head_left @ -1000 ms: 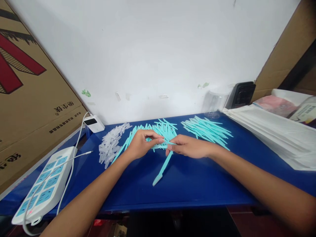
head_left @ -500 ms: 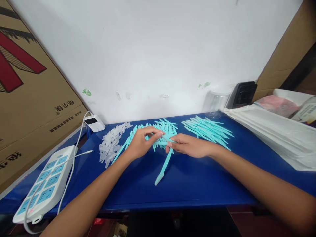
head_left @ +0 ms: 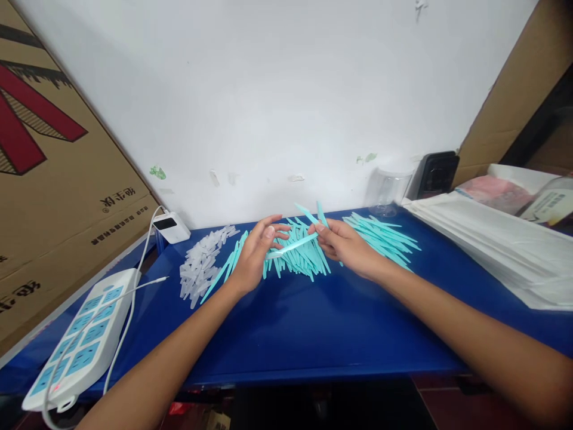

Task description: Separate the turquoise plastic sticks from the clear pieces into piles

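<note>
My right hand (head_left: 347,243) is closed on several turquoise eyebrow razors. One held razor (head_left: 295,245) points left, with a pale end close to my left hand, while the others fan upward from the fingertips. My left hand (head_left: 256,251) has its fingers apart and curved beside that pale end; whether it touches the razor I cannot tell. Behind and under the hands lies a heap of turquoise razors (head_left: 302,263), and a second heap (head_left: 380,236) lies to the right. Small translucent caps (head_left: 201,263) are piled at the left.
The blue tabletop (head_left: 290,334) runs up to a white wall. A white power strip (head_left: 85,340) with cables and a small white device (head_left: 172,227) stand left. A clear jar (head_left: 389,191), a black object (head_left: 436,173) and white packaging (head_left: 487,245) are at the right.
My hands have moved apart, and the left fingers have spread. The razor that pointed down toward the front edge no longer does; the razors in my right hand now point up and left.
</note>
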